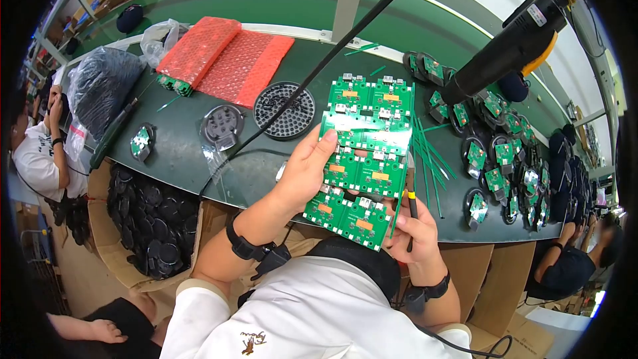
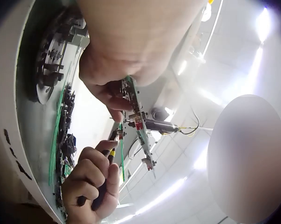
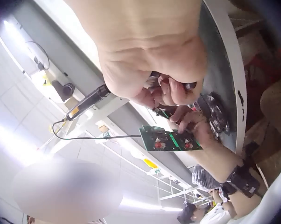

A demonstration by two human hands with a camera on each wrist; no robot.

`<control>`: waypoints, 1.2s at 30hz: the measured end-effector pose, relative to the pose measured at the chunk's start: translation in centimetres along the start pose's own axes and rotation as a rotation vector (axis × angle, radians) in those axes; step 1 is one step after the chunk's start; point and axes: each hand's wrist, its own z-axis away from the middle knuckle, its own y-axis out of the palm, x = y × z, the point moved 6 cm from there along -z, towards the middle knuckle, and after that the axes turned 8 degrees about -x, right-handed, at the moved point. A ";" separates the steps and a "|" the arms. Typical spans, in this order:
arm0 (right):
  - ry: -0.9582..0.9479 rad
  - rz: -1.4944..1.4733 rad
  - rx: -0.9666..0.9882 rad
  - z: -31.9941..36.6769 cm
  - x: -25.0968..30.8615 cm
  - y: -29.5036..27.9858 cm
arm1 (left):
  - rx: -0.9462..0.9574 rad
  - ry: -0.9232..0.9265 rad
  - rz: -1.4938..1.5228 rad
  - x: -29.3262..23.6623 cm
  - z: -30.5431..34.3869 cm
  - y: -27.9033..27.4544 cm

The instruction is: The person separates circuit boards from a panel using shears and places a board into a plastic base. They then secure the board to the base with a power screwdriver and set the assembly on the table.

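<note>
My left hand (image 1: 304, 167) grips the left edge of a panel of green circuit boards (image 1: 362, 166), thumb on the face that shows in the head view. Rows of boards sit in pairs, with small connectors and orange patches on them. At the panel's lower right, my right hand (image 1: 417, 231) holds pliers (image 1: 411, 201) with dark handles and a yellow band, their tip alongside the panel's right edge. In the left wrist view the right fingers (image 2: 90, 173) curl round the handles. A thin green strip (image 2: 122, 158) shows close to the pliers there.
Loose green strips (image 1: 432, 163) lie right of the panel. Several round black parts with boards (image 1: 495, 153) crowd the right side under a hanging black electric screwdriver (image 1: 505, 46). Red bubble wrap (image 1: 239, 60), a round tray (image 1: 284, 110) and a box (image 1: 100, 226) of black parts stand left.
</note>
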 end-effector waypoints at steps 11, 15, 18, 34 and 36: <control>-0.080 0.339 -0.092 0.0 0.4 -1.6 | -0.044 0.152 -0.121 -0.7 0.0 -0.4; -0.175 0.665 -0.185 0.6 1.1 -1.2 | -0.055 0.197 -0.146 -1.6 0.1 -0.4; -0.159 0.691 -0.195 0.8 1.1 -1.7 | -0.052 0.273 -0.218 -2.0 0.0 -0.3; 0.005 0.089 0.090 0.1 -0.4 -0.3 | -0.032 0.012 0.097 -0.3 0.0 -1.0; -0.057 0.164 -0.032 -0.2 0.5 -1.0 | -0.052 0.045 0.060 -0.9 0.1 -0.9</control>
